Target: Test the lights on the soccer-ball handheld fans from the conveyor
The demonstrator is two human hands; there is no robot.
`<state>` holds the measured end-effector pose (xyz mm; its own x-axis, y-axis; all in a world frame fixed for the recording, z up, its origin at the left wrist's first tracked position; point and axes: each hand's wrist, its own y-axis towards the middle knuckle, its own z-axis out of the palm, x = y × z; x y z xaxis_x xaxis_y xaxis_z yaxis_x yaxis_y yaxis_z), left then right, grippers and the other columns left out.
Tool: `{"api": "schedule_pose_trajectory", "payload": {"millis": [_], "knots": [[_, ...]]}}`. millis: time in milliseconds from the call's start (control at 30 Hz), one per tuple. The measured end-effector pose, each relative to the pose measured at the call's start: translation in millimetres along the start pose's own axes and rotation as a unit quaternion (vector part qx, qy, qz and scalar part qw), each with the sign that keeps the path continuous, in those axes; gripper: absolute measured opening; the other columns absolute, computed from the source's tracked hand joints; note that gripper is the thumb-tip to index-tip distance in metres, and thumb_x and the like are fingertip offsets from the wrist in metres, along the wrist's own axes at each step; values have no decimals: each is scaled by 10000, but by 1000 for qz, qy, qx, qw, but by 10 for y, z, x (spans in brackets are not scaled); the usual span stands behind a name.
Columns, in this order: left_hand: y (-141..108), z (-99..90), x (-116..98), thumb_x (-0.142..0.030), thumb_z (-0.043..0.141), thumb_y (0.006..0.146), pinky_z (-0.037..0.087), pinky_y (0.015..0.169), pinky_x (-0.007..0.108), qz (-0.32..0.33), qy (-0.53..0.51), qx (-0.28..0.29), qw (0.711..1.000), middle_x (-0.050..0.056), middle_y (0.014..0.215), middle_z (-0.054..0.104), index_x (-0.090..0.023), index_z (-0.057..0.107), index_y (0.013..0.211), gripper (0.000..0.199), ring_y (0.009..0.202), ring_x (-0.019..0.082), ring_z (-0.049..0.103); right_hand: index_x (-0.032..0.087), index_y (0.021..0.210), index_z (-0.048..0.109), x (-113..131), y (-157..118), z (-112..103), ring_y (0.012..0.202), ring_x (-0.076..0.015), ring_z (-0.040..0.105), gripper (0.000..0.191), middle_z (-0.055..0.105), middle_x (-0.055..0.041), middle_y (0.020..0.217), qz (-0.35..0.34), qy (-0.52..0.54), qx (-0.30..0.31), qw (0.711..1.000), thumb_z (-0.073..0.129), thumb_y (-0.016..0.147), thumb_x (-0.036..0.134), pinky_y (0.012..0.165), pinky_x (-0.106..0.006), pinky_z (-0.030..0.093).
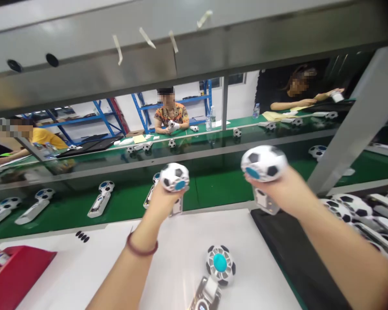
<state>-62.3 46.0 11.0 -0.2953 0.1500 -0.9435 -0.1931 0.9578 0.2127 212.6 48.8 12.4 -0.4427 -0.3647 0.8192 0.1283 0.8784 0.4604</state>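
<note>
My left hand (163,202) grips a white handheld device with a black-and-white soccer-ball head (174,177), raised over the far edge of the white work surface (67,262). Its teal disc faces me, and its white handle (177,207) is mostly hidden behind my hand. My right hand (278,189) grips a matching soccer-ball device (264,163) with its white handle (267,202) pointing down. A third device (220,263) lies on the white surface between my forearms, apart from both hands.
A red box (19,271) stands at the lower left, and a black mat (294,258) runs along the right. Several devices lie on the green belt (220,189) and in a heap (345,209) at right. A steel shelf (148,47) crosses overhead. Co-workers (170,118) sit beyond.
</note>
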Motion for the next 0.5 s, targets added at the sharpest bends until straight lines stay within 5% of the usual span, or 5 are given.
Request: {"api": "schedule_pose_trajectory", "payload": {"millis": [33,100,200,367,500], "knots": [[137,149,96,-250,728,633,472,703,338,32,103,34,994,82,879,658,-133,594,987,396,825,253,604,210,1179,473,-104,81,104,876,-267,615,585,636,-88,994,25,-27,29,999,697,648,312,739,-394,509],[402,384,255,-257,701,655,464,746,356,56,140,60,987,115,931,660,-125,599,1000,382,852,266,606,208,1285,368,-362,279,266,887,-271,612,729,633,-93,1005,59,-91,92,990,692,636,275,742,-366,498],[692,457,368,-274,667,689,429,844,376,100,192,50,975,174,1140,571,-111,509,1170,532,974,280,568,175,1415,122,-728,566,338,939,-313,589,916,585,-152,1084,89,-199,104,970,648,667,226,765,-403,472],[833,-102,495,-251,526,774,307,999,343,152,311,17,938,134,1208,508,-137,539,1140,384,1134,249,455,163,1393,230,-865,719,302,1116,-364,453,724,483,-190,1190,29,-284,4,958,546,759,313,877,-475,395],[817,-820,815,-232,517,749,246,1025,425,106,408,-35,906,177,1220,473,-110,615,992,290,1198,321,360,198,1307,386,-580,556,637,1151,-296,426,575,474,-140,1206,-24,-127,78,989,543,769,323,978,-449,320]]}}
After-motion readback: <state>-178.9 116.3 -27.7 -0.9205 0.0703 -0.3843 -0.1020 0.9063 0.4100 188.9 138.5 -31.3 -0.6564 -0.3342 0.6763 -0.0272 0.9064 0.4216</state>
